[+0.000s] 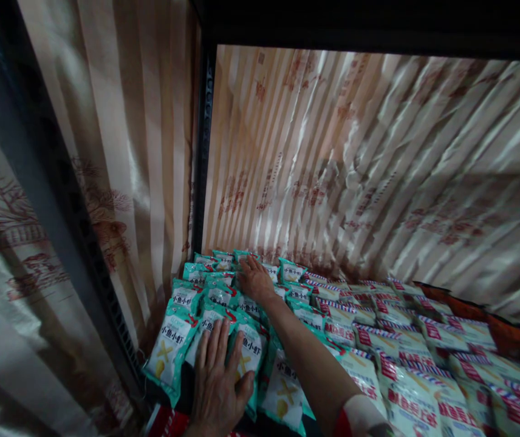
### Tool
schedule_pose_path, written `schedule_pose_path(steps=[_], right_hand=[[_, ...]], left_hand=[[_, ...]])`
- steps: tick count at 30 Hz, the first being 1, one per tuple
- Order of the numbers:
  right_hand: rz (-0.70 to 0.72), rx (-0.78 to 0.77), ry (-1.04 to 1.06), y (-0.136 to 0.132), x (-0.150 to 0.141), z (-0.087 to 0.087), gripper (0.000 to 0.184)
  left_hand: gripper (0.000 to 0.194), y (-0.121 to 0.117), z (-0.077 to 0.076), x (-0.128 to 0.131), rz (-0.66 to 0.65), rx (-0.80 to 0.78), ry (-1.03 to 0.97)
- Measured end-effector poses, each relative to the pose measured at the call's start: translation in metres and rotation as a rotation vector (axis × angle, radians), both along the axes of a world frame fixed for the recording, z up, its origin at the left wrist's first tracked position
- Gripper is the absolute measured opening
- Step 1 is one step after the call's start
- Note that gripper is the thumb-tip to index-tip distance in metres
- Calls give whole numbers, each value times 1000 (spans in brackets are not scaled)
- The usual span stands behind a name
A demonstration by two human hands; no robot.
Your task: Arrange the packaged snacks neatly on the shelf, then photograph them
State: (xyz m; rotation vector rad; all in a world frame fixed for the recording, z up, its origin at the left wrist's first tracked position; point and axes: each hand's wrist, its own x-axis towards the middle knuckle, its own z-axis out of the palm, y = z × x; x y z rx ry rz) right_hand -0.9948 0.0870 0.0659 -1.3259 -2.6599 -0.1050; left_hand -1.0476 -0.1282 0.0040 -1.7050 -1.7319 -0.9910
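My left hand (pixel 217 379) lies flat with fingers stretched out on teal-and-white snack packets (pixel 174 340) at the front of a shelf. My right hand (pixel 254 278) reaches to the back rows, fingers spread and resting on top of more teal packets (pixel 291 269). Neither hand grips a packet. My right forearm crosses over the packed rows.
White packets with red and blue stripes (pixel 406 358) fill the shelf to the right. A dark metal upright (pixel 203 152) stands at the left corner and a dark shelf (pixel 378 24) hangs overhead. Striped beige curtain cloth (pixel 355 164) covers the back and left side.
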Motion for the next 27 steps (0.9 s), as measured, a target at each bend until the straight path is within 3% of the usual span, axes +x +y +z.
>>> schedule_pose_path(steps=[11,27], right_hand=[[126,43,-19,26,-10,-10,47],[-20,-48,-42,7,-15,11,47]], left_hand=[[57,2,-4,-2,-3,-18,28],[58,1,-4,-2,-2,-35,20]])
